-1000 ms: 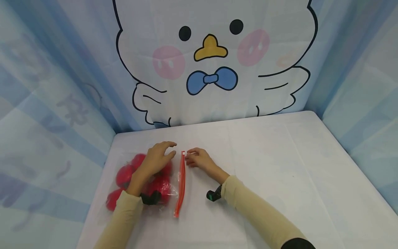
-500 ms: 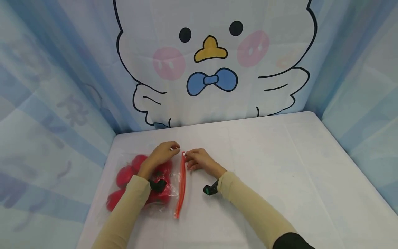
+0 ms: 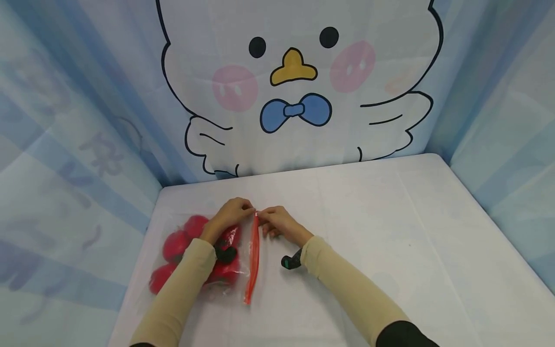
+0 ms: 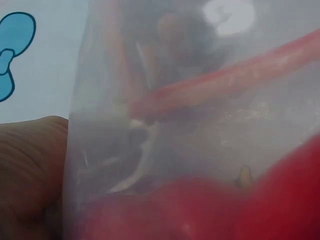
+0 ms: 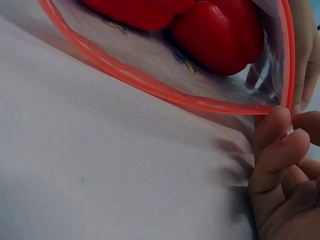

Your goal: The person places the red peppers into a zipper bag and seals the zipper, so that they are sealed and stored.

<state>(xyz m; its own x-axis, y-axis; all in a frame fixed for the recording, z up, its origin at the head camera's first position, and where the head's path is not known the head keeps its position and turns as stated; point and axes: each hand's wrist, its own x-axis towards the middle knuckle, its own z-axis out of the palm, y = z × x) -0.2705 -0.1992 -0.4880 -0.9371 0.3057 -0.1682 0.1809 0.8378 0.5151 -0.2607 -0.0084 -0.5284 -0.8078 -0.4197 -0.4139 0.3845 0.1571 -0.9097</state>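
Note:
A clear zip bag [image 3: 254,260] with an orange-red zip strip lies on the left part of the table. Several red bell peppers [image 3: 175,246] are inside, glossy in the right wrist view. My left hand [image 3: 231,214] reaches over the bag and pinches it near the far end of the strip. From the other side my right hand [image 3: 282,224] pinches that same corner between thumb and finger. In the right wrist view the bag's mouth gapes, its zip strip [image 5: 165,95] parting into two lines that meet at my right fingertips [image 5: 280,122]. Blurred plastic fills most of the left wrist view.
A white-covered table [image 3: 368,231] stretches to the right of the bag. Behind it hangs a curtain [image 3: 295,144] with a cartoon bird, and blue-white curtains flank both sides. Dark wrist cameras [image 3: 291,260] sit on both wrists.
My left hand has moved right and closed its fingers at the strip's far end. The right hand has shifted slightly left onto the same corner. The bag stays nearly in place.

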